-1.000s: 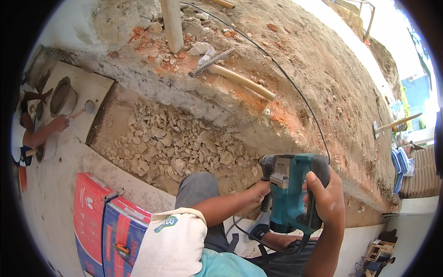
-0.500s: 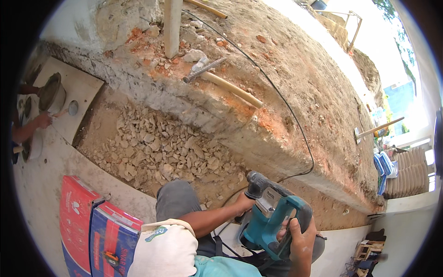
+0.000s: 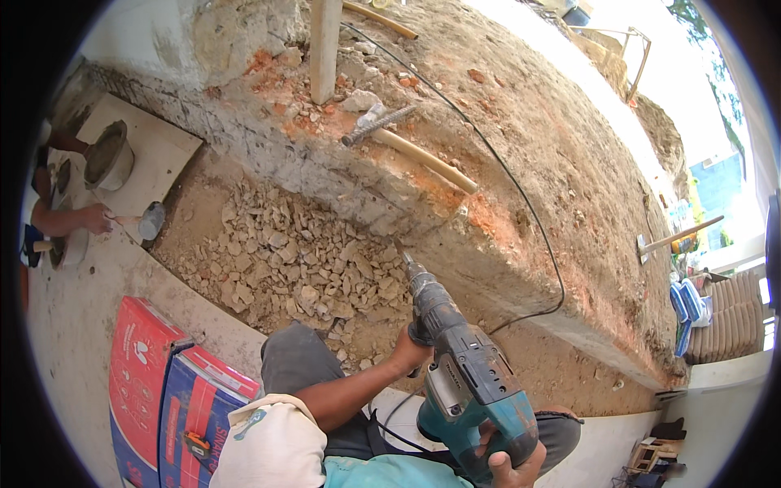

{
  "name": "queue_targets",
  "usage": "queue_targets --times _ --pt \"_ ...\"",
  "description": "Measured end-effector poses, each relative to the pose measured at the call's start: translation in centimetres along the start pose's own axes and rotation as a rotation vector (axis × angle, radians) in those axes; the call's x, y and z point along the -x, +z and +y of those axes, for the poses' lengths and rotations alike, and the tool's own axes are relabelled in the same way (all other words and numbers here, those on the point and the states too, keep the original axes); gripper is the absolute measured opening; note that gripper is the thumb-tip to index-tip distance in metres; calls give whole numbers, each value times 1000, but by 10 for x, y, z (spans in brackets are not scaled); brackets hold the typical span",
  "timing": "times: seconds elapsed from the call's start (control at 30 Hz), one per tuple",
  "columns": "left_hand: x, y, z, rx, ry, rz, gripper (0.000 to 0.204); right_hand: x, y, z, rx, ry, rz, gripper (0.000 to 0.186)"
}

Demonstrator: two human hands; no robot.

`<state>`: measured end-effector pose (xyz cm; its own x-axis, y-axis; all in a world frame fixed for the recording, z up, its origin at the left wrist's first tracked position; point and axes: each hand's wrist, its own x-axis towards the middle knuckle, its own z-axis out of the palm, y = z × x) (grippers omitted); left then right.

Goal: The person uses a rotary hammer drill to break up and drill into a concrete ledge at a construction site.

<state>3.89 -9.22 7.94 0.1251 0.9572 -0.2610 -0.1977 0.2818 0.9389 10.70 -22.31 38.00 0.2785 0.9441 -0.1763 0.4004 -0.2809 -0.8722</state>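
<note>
A teal and black rotary hammer [image 3: 472,362] lies across my lap, angled away from me and to the left. My left hand [image 3: 409,351] is wrapped round its side handle near the front. My right hand [image 3: 514,465] grips the rear handle close to my right knee; part of its fingers is hidden behind the casing. The short bit [image 3: 407,256] points at the foot of the dirt bank, beside the broken rubble [image 3: 301,264]. Whether its tip touches the ground I cannot tell. The tool's black cable [image 3: 390,435] loops below its body.
On the bank's ledge lie a wooden handle [image 3: 427,163] and a ribbed metal bar [image 3: 378,126], near a wooden post [image 3: 325,53]. A co-worker's hand [image 3: 96,218] holds a trowel [image 3: 151,220] beside a mortar bucket [image 3: 110,159]. Boxes [image 3: 146,382] stand at my left.
The rotary hammer has swung so its front points farther forward and left, showing the bit. My right hand has moved lower and nearer me. The co-worker's trowel has shifted towards the rubble.
</note>
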Motion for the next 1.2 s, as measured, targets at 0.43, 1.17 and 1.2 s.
queue_targets --times 0.43,1.17,1.2 --pt "-19 -15 0 135 78 -10 25 -4 17 22 71 -16 -109 72" --pt "-41 -36 3 89 -73 -100 34 -35 31 4 -29 80 -161 63" --pt "-42 -35 17 138 -130 -84 33 -45 31 -10 -57 91 -188 63"
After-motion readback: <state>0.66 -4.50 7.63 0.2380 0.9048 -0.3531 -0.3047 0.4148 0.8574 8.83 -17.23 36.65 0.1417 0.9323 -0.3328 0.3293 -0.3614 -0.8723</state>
